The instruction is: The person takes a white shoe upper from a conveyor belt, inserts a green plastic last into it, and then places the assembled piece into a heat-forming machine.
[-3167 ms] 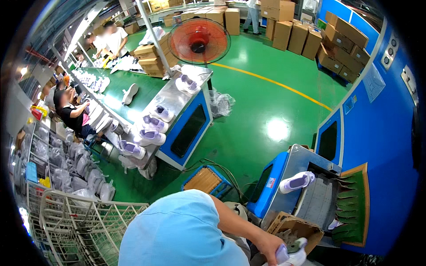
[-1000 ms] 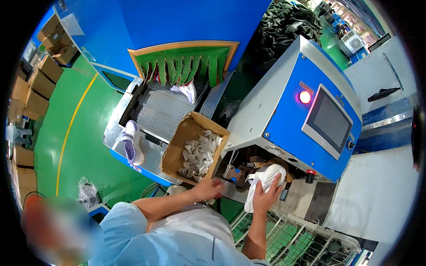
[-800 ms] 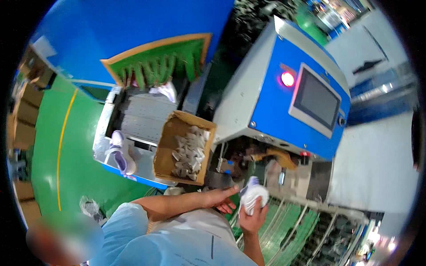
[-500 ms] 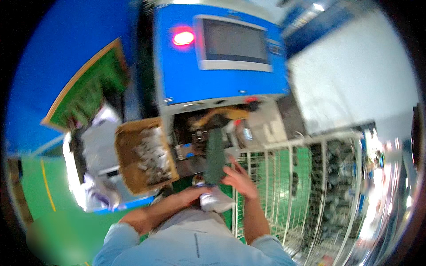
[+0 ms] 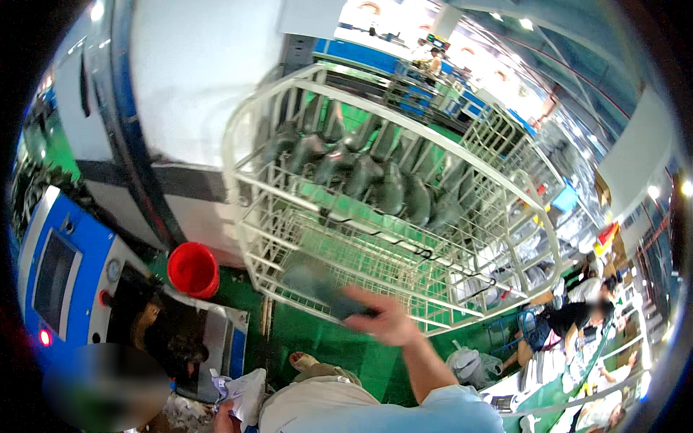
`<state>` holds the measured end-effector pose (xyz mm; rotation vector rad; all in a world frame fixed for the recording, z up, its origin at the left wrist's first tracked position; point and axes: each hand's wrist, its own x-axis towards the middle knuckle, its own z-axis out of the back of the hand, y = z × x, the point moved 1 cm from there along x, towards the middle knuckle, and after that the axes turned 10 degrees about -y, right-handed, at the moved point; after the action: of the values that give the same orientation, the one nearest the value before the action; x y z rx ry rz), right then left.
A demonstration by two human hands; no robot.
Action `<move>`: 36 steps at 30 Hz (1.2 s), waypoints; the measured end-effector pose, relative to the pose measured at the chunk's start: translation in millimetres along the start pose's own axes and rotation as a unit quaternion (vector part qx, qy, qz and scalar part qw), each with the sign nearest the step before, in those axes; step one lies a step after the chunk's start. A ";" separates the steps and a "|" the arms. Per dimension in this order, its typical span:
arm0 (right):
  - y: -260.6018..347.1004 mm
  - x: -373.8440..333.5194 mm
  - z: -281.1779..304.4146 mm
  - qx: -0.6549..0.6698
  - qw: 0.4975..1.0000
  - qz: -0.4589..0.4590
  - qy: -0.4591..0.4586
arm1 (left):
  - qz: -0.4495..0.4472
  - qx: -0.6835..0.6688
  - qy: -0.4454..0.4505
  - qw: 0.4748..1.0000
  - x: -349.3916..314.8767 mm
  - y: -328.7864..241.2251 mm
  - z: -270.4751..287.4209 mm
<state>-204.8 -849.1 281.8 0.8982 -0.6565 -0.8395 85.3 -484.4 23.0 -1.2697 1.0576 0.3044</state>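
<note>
My right hand [image 5: 390, 321] reaches forward, its fingers closed round the dark end of a dark green shoe last [image 5: 338, 297]. The last's far end is smeared by motion and lies over the lower side of a white wire rack cart [image 5: 236, 148]. Inside the cart's upper part, several similar dark green lasts [image 5: 361, 177] stand in a row. Low at my left, my left hand [image 5: 227, 418] grips a white and purple shoe upper [image 5: 247, 395]; the hand is partly cut off by the lower edge.
A blue machine [image 5: 90, 252] with a screen and a lit red button stands at left. Between it and the cart sits a red bucket [image 5: 193, 269]. White plastic bags [image 5: 471, 364] lie on the green floor to the right, near co-workers [image 5: 574, 325] at a bench.
My view has swung right, from the blue machine to the rack cart. The right hand has carried the green last away to the cart. The white upper stays in my left hand.
</note>
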 end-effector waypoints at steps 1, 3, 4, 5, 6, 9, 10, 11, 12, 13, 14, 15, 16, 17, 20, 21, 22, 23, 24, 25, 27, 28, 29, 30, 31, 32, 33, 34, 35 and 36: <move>4.9 -5.2 44.4 -0.050 0.995 -0.006 -0.085 | -0.002 0.068 -0.001 0.998 -8.1 -15.3 -17.7; 17.9 -7.3 110.7 -0.163 0.948 -0.071 -0.265 | -0.013 0.194 -0.009 0.981 -21.3 -46.9 -56.0; 23.4 -3.5 136.5 -0.205 0.921 -0.114 -0.312 | -0.129 0.110 0.080 0.982 -9.8 -39.2 -67.2; 24.7 4.9 159.4 -0.242 0.890 -0.154 -0.353 | -0.112 0.104 0.062 0.986 1.8 -33.7 -72.1; 14.9 15.0 181.9 -0.314 0.859 -0.199 -0.351 | -0.091 0.103 0.049 0.989 -5.0 -44.5 -98.2; -85.8 24.1 277.6 -0.422 0.829 -0.204 -0.306 | -0.072 0.120 0.072 0.988 -6.5 -52.4 -152.2; -113.7 24.3 299.8 -0.436 0.835 -0.183 -0.281 | -0.066 0.126 0.078 0.987 -6.9 -51.5 -164.7; -115.4 34.3 302.8 -0.437 0.839 -0.175 -0.275 | -0.065 0.126 0.074 0.987 -7.9 -51.8 -172.7; -110.9 46.8 298.0 -0.436 0.844 -0.165 -0.267 | -0.063 0.128 0.066 0.988 -8.7 -49.4 -176.8; -105.9 58.4 292.4 -0.434 0.849 -0.154 -0.258 | -0.063 0.126 0.057 0.988 -10.1 -50.4 -179.0; -105.7 66.7 292.4 -0.423 0.855 -0.177 -0.242 | -0.061 0.125 0.050 0.989 -11.7 -48.3 -182.0; -104.6 70.8 295.4 -0.415 0.863 -0.172 -0.232 | -0.059 0.122 0.048 0.990 -13.0 -45.8 -181.7; -104.4 72.5 302.6 -0.409 0.869 -0.167 -0.223 | -0.058 0.118 0.044 0.990 -13.6 -43.8 -182.9; -104.2 74.1 310.4 -0.403 0.875 -0.162 -0.213 | -0.058 0.109 0.042 0.991 -13.9 -39.3 -182.6; -97.6 97.6 302.5 -0.410 0.874 -0.168 -0.198 | -0.078 0.059 0.012 0.995 -24.6 -35.2 -165.3; -87.4 108.0 290.6 -0.425 0.870 -0.167 -0.188 | -0.066 0.052 0.002 0.996 -31.8 -41.8 -159.4; -89.3 115.3 283.6 -0.364 0.897 -0.181 -0.175 | -0.053 0.048 -0.010 0.997 -40.4 -47.2 -149.7; -93.6 120.0 287.8 -0.304 0.920 -0.194 -0.154 | -0.037 0.035 -0.030 0.998 -49.9 -55.3 -137.7; -101.1 108.6 294.8 -0.248 0.941 -0.172 -0.150 | -0.022 0.074 -0.048 0.996 -60.0 -54.8 -118.2; -108.0 103.7 296.4 -0.185 0.963 -0.144 -0.134 | -0.003 0.098 -0.081 0.992 -71.2 -44.8 -90.3; -177.9 88.5 334.2 -0.516 0.810 -0.035 -0.275 | -0.146 -0.090 -0.041 0.984 -94.9 -16.1 -31.6; -161.9 92.3 309.7 -0.568 0.744 0.007 -0.351 | -0.175 -0.145 -0.042 0.973 -118.2 -4.6 1.6; -121.5 87.9 261.0 -0.588 0.691 0.071 -0.415 | -0.178 -0.219 -0.064 0.957 -144.7 16.1 29.8; -90.0 77.1 208.8 -0.588 0.653 0.130 -0.459 | -0.177 -0.282 -0.134 0.933 -171.1 12.7 48.2; -69.6 68.4 166.0 -0.574 0.648 0.174 -0.470 | -0.222 -0.337 -0.169 0.899 -190.6 30.9 76.3; -51.0 58.8 123.0 -0.564 0.663 0.205 -0.448 | -0.244 -0.326 -0.197 0.892 -218.8 35.5 92.5; -44.9 54.7 91.2 -0.538 0.722 0.200 -0.387 | -0.264 -0.312 -0.224 0.885 -243.8 37.5 105.0; -38.1 52.8 64.6 -0.484 0.751 0.298 -0.334 | -0.273 -0.168 -0.284 0.904 -248.9 42.8 122.4; -18.8 77.3 17.6 -0.426 0.767 0.394 -0.273 | -0.261 -0.022 -0.337 0.904 -236.2 30.0 141.9; -11.1 96.7 -13.9 -0.363 0.774 0.479 -0.201 | -0.209 0.088 -0.394 0.891 -230.8 33.4 144.8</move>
<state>-147.6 -929.1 279.5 -0.3779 -0.9336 -0.2614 9.2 -266.1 171.1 -1.0247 0.1019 0.3390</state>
